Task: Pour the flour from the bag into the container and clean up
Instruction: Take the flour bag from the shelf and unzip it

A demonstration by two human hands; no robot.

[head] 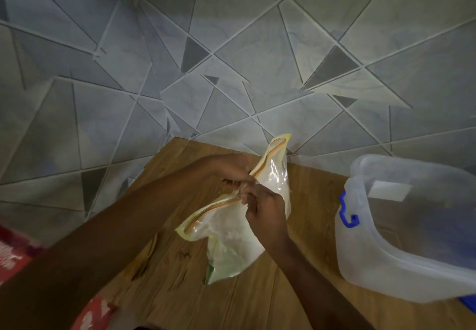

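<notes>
A clear zip bag [231, 234] with white flour in its lower part is held above the wooden table [304, 278]. Its yellow-edged zip strip runs from lower left up to the top right. My left hand [229, 170] pinches the far side of the zip strip at its middle. My right hand [265, 211] pinches the near side at the same spot, fingers touching the left hand's. To the right stands a translucent plastic container [360, 257] with a blue latch [346, 214]; no lid is on it and its inside looks bare.
The table stands on a grey floor [231, 59] tiled in angular shapes. A red and white patterned cloth [15, 252] lies at the lower left. Something blue [467, 304] peeks out under the container at the lower right.
</notes>
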